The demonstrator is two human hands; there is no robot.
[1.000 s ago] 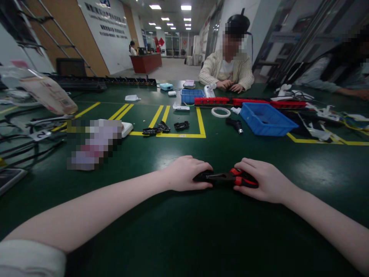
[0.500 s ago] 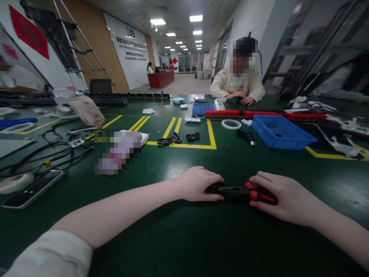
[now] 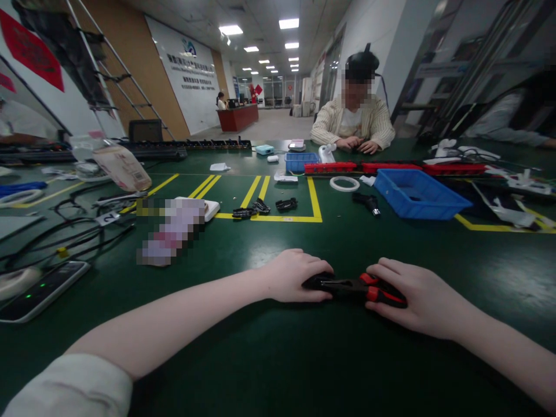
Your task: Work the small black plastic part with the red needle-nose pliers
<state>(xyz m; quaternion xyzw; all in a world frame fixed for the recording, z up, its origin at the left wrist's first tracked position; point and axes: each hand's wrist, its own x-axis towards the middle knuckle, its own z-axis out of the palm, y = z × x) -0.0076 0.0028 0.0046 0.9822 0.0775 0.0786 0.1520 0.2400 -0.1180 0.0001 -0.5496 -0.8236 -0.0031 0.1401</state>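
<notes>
Fingers of my right hand point(image 3: 419, 292) are curled round the handles point(image 3: 388, 296) of red-and-black pliers point(image 3: 357, 285), while my left hand point(image 3: 296, 278) pinches a small black piece point(image 3: 313, 282) right at the nose point(image 3: 336, 284). Head view: pliers sit between my two hands, low over the green table point(image 3: 269, 353); can't tell if they're touching it. I'd guess they're stiff with some heft, and the handles look rubbery, so hold well back there. Black piece is probably light, hard plastic, maybe snappable, so pinch its far end. Table's a bit shiny, with yellow tape point(image 3: 299, 219), loose black parts point(image 3: 286, 204) and a blue bin point(image 3: 419, 209) further off. Someone in a striped jacket point(image 3: 325, 124) sits opposite, ceiling lights point(image 3: 230, 30) are on, red desk point(image 3: 238, 119) way at the back.
</notes>
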